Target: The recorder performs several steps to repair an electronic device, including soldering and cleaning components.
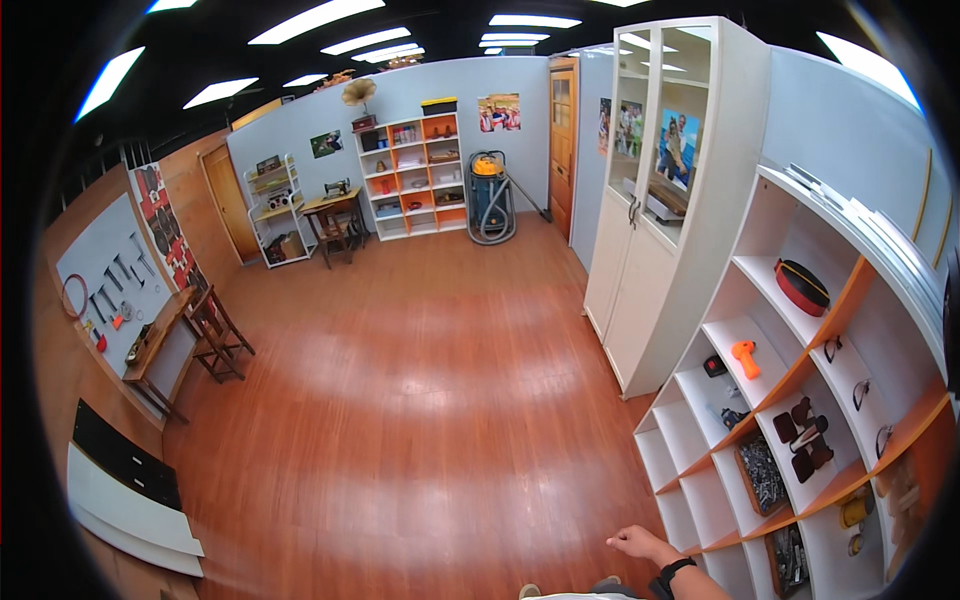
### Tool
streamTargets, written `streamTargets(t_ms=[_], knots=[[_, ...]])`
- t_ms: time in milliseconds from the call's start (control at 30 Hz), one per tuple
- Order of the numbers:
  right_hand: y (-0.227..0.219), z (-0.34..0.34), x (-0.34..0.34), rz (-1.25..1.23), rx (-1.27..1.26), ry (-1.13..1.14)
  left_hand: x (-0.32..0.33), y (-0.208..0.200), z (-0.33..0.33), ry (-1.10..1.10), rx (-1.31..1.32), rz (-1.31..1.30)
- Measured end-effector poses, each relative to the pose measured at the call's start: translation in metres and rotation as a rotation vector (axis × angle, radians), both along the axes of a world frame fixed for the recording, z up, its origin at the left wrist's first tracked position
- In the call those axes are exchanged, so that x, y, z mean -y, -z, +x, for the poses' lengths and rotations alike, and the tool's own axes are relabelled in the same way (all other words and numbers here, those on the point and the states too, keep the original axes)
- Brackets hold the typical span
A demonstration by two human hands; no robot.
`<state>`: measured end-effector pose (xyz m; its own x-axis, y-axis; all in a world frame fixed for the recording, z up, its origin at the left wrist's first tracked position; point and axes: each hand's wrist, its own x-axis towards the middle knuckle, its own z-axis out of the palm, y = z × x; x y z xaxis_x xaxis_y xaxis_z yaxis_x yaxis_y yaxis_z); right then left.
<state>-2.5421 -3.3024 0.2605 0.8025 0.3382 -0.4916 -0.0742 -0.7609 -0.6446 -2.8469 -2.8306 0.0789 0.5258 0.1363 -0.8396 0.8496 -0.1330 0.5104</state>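
My right hand [640,543] reaches in from the lower right, with a black band [678,572] round the wrist. Its fingers are loosely curled together and I see nothing in them. It hangs over the wood floor, just left of the white and orange shelf unit [720,500], and appears apart from it. On those shelves lie an orange tool shaped like a glue gun [745,358], a red and black round case [802,288], a brown box of small metal parts [762,475] and dark brown pads [803,440]. My left hand is out of view.
A tall white cabinet [640,280] stands beyond the shelf unit. At the back are a vacuum cleaner [488,200], another shelf unit [412,180] and a sewing machine table [335,200]. Along the left wall are a wooden chair [218,335], a tool board [110,270] and leaning panels [130,500].
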Motion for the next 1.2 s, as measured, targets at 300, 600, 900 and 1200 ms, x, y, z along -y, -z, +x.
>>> streamTargets(t_ms=[300,600,900,1200], knots=[[0.099,0.029,0.003,-0.066,-0.244,-0.042,-0.058,-0.003,0.045,0.177,0.172,0.074],[0.114,0.133,-0.028,-0.184,-0.514,0.013,-0.144,-0.073,0.22,0.063,0.12,0.155],[0.162,0.411,-0.226,-0.075,-0.176,-0.307,-0.236,-0.079,0.344,-0.213,0.336,0.212],[0.121,0.545,-0.376,0.147,-0.179,-0.392,-0.253,-0.071,0.415,-0.081,0.062,0.31]])
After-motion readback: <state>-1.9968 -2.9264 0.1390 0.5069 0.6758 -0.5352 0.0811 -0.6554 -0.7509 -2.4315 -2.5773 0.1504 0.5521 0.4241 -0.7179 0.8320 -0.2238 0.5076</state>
